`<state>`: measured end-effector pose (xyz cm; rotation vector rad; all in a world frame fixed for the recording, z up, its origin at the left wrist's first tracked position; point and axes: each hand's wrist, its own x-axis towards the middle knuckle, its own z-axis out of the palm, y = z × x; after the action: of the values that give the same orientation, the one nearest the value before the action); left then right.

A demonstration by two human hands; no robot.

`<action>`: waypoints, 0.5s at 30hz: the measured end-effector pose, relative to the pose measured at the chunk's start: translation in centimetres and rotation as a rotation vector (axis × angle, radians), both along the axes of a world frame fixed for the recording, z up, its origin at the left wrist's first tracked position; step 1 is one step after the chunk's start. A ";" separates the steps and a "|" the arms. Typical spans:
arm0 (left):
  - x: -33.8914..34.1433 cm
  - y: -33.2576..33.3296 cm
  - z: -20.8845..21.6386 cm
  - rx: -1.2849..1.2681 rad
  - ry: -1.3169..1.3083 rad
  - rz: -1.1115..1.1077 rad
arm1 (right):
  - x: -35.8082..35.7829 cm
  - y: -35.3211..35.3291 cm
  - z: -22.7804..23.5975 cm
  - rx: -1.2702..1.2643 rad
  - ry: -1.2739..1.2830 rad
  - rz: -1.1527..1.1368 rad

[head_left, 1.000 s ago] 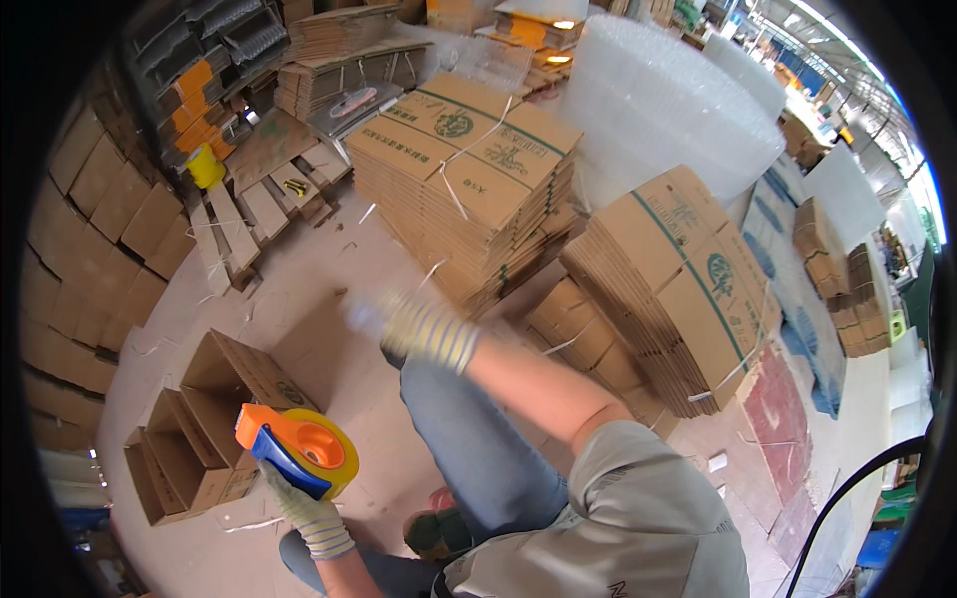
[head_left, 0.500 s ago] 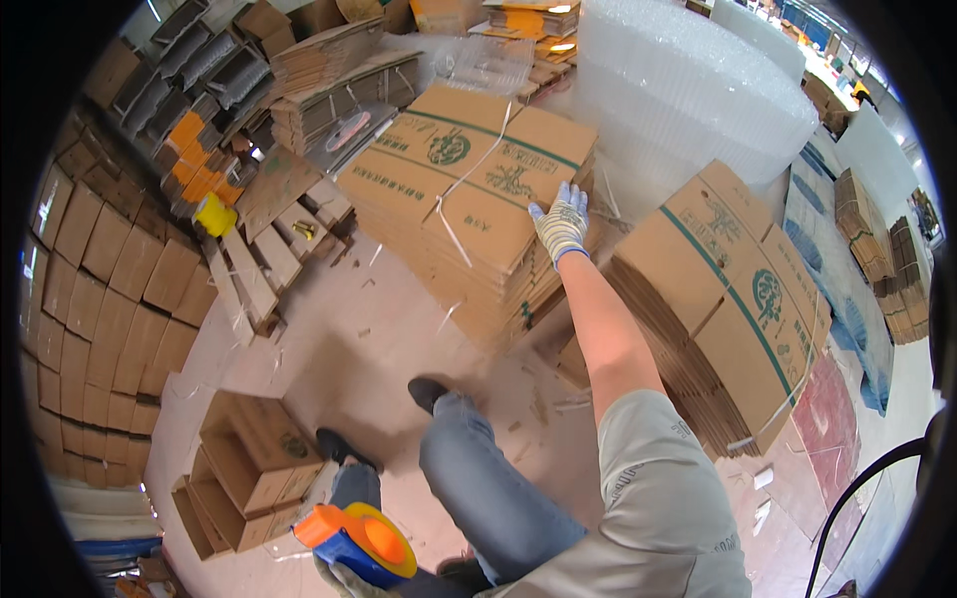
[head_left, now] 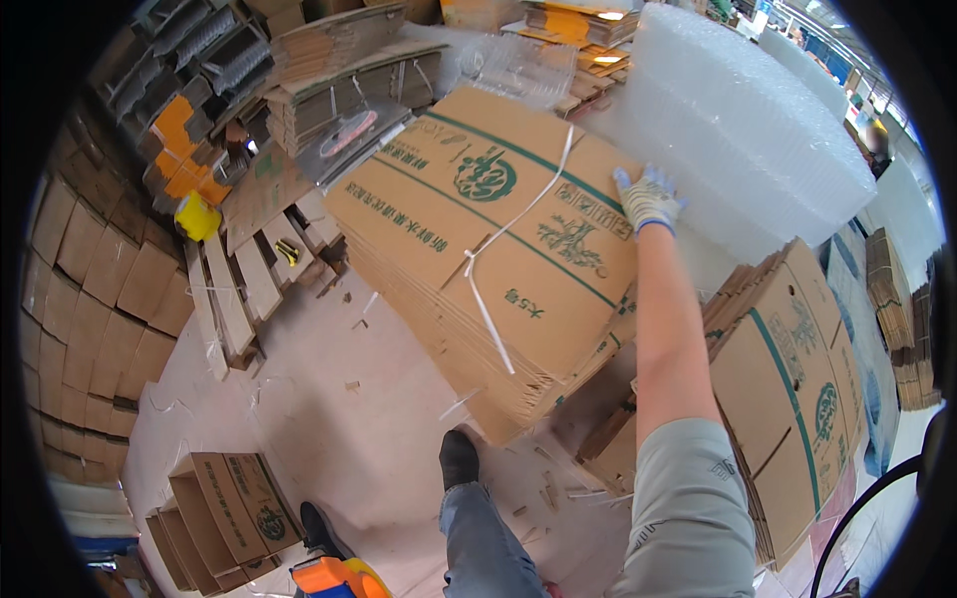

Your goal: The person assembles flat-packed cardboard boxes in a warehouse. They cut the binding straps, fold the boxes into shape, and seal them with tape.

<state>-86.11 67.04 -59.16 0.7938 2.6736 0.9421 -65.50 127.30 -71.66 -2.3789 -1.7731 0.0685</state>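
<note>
My right hand (head_left: 650,199), in a pale glove with bluish fingertips, reaches to the right edge of a tall stack of flattened cartons (head_left: 419,214). Its fingers are stretched out and apart, touching the stack's edge or just above it; which one I cannot tell. Green print and a loose white strap (head_left: 483,299) show on the top carton. At the lower edge appears an orange and blue tape dispenser (head_left: 334,578) with a yellow part. My left hand, which held it half a second ago, is cut off below the picture.
Another carton stack (head_left: 788,399) stands to the right, bubble wrap (head_left: 738,130) behind. Wooden pallet slats (head_left: 249,289) bear a yellow roll (head_left: 197,216). Opened cartons (head_left: 224,518) lie at lower left, beside a wall of boxes (head_left: 100,289). Scraps litter the floor (head_left: 369,399).
My right hand has shifted up and right along the stack's edge. The stack now looks larger and closer. The tape dispenser has sunk toward the lower edge, and my left hand has left the picture.
</note>
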 end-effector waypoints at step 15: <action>3.7 -15.1 2.4 0.228 0.169 0.443 | -4.9 -18.6 0.3 0.112 -0.059 0.222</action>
<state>-82.46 51.97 -56.80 0.3280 2.9943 1.3534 -70.37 108.67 -71.36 -2.1213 -2.0056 -0.0711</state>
